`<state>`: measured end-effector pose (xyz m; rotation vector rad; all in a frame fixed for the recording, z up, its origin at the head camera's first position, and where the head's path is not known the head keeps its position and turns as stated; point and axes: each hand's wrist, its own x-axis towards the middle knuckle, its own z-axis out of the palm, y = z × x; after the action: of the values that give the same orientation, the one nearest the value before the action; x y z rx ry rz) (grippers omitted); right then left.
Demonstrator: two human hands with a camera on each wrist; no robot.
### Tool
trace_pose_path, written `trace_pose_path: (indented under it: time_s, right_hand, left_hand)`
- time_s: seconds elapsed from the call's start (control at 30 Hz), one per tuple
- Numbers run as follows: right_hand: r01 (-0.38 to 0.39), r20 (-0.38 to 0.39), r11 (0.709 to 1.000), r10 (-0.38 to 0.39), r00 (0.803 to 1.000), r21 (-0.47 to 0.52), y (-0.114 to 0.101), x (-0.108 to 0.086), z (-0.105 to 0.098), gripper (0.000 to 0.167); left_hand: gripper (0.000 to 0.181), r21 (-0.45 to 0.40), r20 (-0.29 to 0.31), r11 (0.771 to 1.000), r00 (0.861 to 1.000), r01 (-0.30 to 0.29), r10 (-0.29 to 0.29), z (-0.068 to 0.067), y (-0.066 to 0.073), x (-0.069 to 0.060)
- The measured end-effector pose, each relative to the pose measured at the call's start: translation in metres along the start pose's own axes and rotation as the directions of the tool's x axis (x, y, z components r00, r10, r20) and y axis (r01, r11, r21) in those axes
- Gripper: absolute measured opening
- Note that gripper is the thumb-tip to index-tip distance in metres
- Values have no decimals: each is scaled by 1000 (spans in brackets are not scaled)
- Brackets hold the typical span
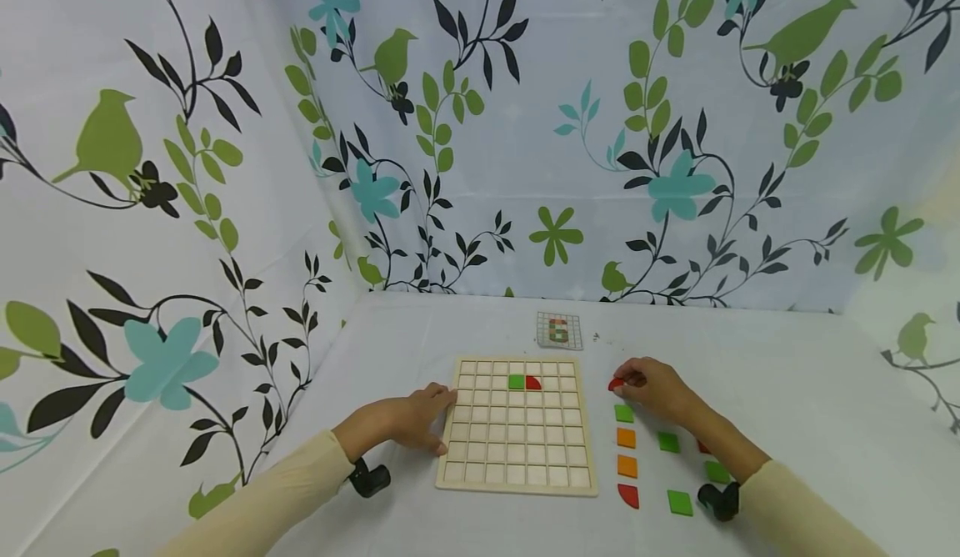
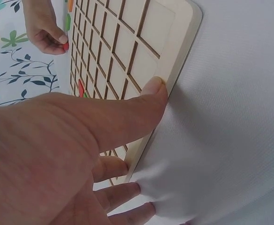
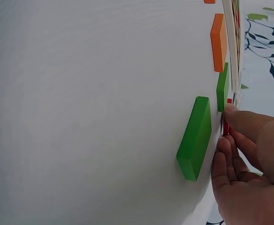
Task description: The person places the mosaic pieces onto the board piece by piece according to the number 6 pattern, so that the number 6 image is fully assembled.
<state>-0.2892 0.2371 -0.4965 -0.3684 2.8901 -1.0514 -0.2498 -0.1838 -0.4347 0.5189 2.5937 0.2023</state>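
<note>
A wooden grid board (image 1: pixel 517 490) lies flat on the table. In one of its upper rows a green square tile (image 1: pixel 517 382) sits beside a red rounded tile (image 1: pixel 533 383). My left hand (image 1: pixel 412 419) rests at the board's left edge; its thumb (image 2: pixel 154 89) touches the rim and the other fingers spread along the side. Right of the board, my right hand (image 1: pixel 660 388) pinches a small red tile (image 1: pixel 615 383) between thumb and fingers, at the top of a column of tiles. Fingers cover part of that tile, so its full outline is hidden.
Below the right hand lie a green tile (image 1: pixel 624 413), orange tiles (image 1: pixel 626 438) and a red quarter-round tile (image 1: pixel 628 496). More green tiles (image 1: pixel 669 442) lie farther right, one red piece partly under the forearm. A small pattern card (image 1: pixel 558 331) lies behind the board, before a patterned curtain.
</note>
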Motion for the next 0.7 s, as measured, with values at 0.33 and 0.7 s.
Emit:
trace_pose_path:
  time_s: [0.33,0.7]
  right_hand:
    - [64,1,997,-64,998,32,-21,15,9,16]
    - [162,6,986,-162,987,43,-73,35,36,15]
  left_hand:
    - [89,-6,-12,1000,1000,-6,6,1,-1,-1]
    - [89,-4,-16,1000,1000,-19,19,0,1,-2]
